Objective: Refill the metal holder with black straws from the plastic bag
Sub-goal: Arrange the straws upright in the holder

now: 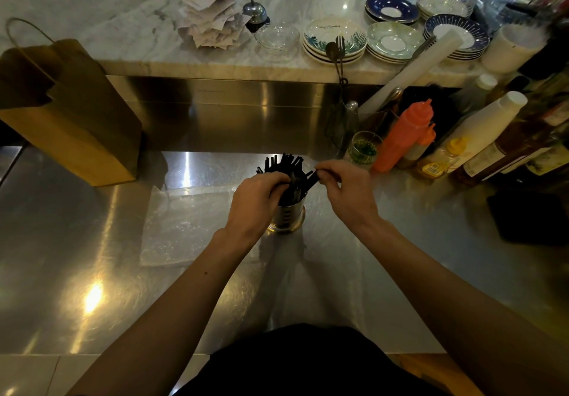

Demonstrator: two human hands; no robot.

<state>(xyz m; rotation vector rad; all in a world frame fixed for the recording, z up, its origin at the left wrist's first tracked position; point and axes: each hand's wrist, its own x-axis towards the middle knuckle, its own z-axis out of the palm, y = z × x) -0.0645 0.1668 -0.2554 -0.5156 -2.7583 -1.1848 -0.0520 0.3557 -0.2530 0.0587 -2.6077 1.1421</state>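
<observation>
A round metal holder (288,218) stands upright on the steel counter, packed with black straws (284,164) that fan out above its rim. My left hand (257,200) wraps around the straws on their left side, just above the holder. My right hand (345,191) pinches the tips of a few straws on the right between thumb and fingers. A clear plastic bag (187,223) lies flat on the counter to the left of the holder, partly under my left forearm; I cannot tell if straws are inside it.
A brown paper bag (67,112) stands at the left. Sauce bottles (403,137), a small glass (363,149) and syrup bottles crowd the right. Stacked saucers (334,41), a bell (255,12) and receipts (209,17) sit on the marble ledge behind. A dark object (529,217) lies at the right edge.
</observation>
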